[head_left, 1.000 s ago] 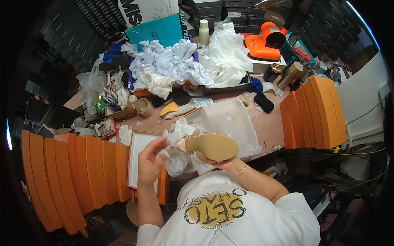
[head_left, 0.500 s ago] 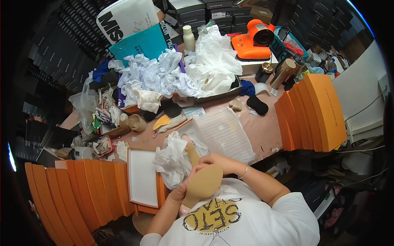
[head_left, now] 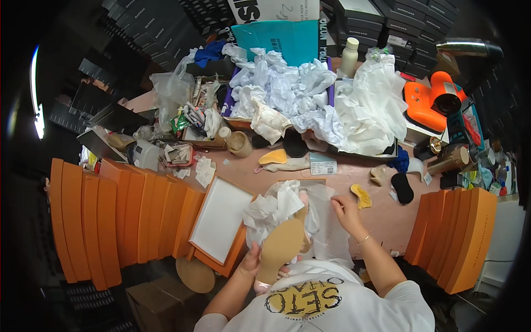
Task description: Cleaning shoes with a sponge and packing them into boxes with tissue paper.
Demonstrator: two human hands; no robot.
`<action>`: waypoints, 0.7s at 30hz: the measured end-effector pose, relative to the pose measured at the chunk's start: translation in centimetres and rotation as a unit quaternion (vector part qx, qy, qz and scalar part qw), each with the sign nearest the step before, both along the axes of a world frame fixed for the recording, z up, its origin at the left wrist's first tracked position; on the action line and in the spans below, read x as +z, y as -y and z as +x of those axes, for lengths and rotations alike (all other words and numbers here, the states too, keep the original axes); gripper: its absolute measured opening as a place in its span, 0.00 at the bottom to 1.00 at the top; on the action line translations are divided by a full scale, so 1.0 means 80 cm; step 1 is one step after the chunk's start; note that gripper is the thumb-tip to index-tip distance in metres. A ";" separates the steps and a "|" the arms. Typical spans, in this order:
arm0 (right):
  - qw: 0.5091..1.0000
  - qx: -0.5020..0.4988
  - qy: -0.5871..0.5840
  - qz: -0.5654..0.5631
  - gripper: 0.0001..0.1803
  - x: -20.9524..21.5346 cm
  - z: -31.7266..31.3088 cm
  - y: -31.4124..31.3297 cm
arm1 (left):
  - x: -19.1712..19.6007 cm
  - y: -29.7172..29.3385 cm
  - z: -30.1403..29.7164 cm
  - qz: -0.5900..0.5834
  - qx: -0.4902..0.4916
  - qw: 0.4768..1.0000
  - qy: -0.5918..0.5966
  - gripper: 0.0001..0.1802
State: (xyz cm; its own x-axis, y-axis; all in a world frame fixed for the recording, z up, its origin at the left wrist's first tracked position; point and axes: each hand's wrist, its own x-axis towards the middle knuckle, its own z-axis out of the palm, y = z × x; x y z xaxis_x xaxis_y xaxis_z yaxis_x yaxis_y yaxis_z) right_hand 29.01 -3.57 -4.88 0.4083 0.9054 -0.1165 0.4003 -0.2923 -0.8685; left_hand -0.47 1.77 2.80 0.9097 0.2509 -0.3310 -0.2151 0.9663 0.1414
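My left hand [head_left: 254, 261] is closed round a shoe with its tan sole [head_left: 282, 243] turned up, close to my shirt. Beyond that sole, a second tan shoe [head_left: 301, 218] lies against crumpled white tissue [head_left: 274, 210], partly covered. My right hand [head_left: 347, 214] is over the table at the edge of a translucent white wrapping sheet [head_left: 332, 227]. Its fingers are loosely bent and apart, with nothing visible in them. Just past the fingertips lies a small curved yellow cloth [head_left: 361, 196].
Orange shoeboxes [head_left: 124, 216] stand in a row at left, others [head_left: 459, 238] at right. An open box lid [head_left: 224, 221] lies left of the tissue. Behind are a tray of crumpled paper [head_left: 282, 83], white tissue [head_left: 370, 105], an orange device [head_left: 431, 102] and a black pad [head_left: 402, 188].
My right hand has left the shoe and reached out to the right. The yellow cloth now shows beside it. My left hand still holds the shoe. The whole view has swung left.
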 end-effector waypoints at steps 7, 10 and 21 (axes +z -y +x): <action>0.942 0.261 0.213 0.001 0.16 -0.018 -0.058 -0.260 | -0.075 -0.001 -0.029 0.035 -0.001 0.999 0.021 0.55; 0.897 0.303 0.317 -0.056 0.16 -0.080 -0.080 -0.304 | -0.087 0.001 -0.038 0.017 0.032 0.997 0.073 0.53; 0.776 0.169 -0.607 -0.024 0.19 0.078 -0.071 -0.125 | -0.076 -0.013 -0.072 0.106 0.062 0.991 -0.043 0.48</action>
